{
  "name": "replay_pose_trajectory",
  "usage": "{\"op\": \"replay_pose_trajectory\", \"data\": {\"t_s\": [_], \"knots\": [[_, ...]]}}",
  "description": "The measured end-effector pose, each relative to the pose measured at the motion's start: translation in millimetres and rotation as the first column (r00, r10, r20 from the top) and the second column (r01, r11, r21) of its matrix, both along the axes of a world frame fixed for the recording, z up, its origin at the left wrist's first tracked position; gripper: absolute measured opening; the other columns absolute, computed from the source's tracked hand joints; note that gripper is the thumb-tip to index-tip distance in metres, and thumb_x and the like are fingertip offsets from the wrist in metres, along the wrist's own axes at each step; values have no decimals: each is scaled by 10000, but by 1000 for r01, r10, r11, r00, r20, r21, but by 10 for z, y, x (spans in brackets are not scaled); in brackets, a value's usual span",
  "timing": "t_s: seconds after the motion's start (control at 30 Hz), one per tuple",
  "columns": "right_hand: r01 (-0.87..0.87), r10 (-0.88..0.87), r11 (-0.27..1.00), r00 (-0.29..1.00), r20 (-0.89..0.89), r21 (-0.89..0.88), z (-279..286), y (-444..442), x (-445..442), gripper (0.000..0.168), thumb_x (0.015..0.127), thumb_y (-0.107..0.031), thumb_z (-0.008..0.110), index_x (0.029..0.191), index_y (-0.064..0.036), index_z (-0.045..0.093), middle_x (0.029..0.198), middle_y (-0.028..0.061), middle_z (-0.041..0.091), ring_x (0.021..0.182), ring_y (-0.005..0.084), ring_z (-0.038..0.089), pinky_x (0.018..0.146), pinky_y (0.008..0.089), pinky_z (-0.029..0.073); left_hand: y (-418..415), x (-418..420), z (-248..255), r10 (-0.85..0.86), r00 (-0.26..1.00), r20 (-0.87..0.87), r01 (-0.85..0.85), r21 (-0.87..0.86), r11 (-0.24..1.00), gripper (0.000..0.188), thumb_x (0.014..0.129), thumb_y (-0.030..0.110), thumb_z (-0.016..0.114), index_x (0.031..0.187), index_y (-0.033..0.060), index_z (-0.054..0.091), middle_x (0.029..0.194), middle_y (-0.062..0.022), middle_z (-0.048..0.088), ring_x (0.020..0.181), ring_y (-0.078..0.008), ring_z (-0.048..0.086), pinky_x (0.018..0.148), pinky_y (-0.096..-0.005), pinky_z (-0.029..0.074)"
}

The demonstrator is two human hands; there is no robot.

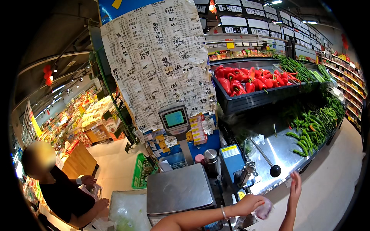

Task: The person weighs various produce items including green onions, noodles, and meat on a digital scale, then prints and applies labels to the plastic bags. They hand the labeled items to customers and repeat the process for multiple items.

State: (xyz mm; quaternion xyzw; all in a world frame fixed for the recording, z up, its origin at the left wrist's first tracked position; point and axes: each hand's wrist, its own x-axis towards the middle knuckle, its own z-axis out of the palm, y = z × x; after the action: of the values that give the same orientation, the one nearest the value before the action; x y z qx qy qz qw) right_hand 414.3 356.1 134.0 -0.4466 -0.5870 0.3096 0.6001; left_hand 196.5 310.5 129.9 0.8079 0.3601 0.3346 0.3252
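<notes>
My left hand [251, 204], with a bracelet at the wrist, reaches across from the lower left. Its fingers are closed on a clear plastic bag with a purplish item inside [264, 209]; what the item is cannot be made out. Raised to the right, my right hand [294, 184] holds nothing, its fingers extended. Just beyond my hands stands a blue bag-sealing machine [229, 161] with a metal lever ending in a black ball knob [275, 171]. Left of the machine is a weighing scale with a bare steel platform [177, 187] and a lit display [174, 118].
A person in black [63, 193] stands at the left by a counter [127, 199] holding bagged greens [124, 223]. Red peppers [248, 79] fill a black bin; green chillies [306, 135] lie on a steel shelf [284, 161]. A steel flask [211, 158] stands behind the scale.
</notes>
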Motion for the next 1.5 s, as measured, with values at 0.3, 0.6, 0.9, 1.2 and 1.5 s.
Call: {"op": "replay_pose_trajectory", "data": {"t_s": [0.3, 0.6, 0.9, 1.2, 1.5], "knots": [[-671, -28, 399, 673, -740, -625, -2028, -1372, -544, 400, 931, -364, 404, 1113, -30, 530, 986, 69, 601, 887, 180, 572, 794, 307, 478, -569, -487, 29, 30, 986, 165, 61, -522, 851, 270, 922, 249, 462, 914, 12, 590, 755, -74, 579, 663, -140, 528, 591, -284, 422], [-697, 685, 670, 713, -150, -256, -643, -568, -2383, 356, 920, -258, 452, 1204, -48, 501, 1174, 85, 530, 1062, 179, 511, 923, 300, 385, -1213, -1829, 1050, 766, 527, 369, -590, -490, 642, 116, 871, 52, 489, 915, 26, 593, 781, 24, 547, 709, -54, 493, 588, -202, 423], [-385, 349, 830, 923, -164, -404, -1357, -717, -1865, 173, 877, -94, 527, 1008, 4, 583, 989, 80, 626, 935, 172, 572, 848, 258, 425, -1200, -2795, 40, 853, 434, 291, -686, -507, 522, 259, 868, 109, 512, 1090, -13, 568, 802, -35, 620, 628, -58, 502, 558, -191, 399], [-399, 435, 712, 896, -82, -577, -2215, -1197, -1659, 461, 830, -202, 632, 1201, 20, 472, 1155, 149, 536, 1019, 209, 540, 857, 302, 433, -1629, -2699, 197, 713, 237, 660, -642, -444, 625, 399, 965, 215, 355, 1262, -51, 380, 1136, -182, 533, 988, -230, 571, 857, -296, 463], [-522, 605, 745, 791, 92, -416, -2568, -1460, -1776, 701, 668, -204, 765, 1210, -11, 364, 1048, 125, 524, 952, 236, 531, 843, 361, 437, -1620, -3219, -667, 884, 106, 455, -872, -385, 302, 632, 739, 18, 601, 1318, 31, 349, 1291, -109, 410, 1209, -244, 379, 1041, -368, 266]]}}
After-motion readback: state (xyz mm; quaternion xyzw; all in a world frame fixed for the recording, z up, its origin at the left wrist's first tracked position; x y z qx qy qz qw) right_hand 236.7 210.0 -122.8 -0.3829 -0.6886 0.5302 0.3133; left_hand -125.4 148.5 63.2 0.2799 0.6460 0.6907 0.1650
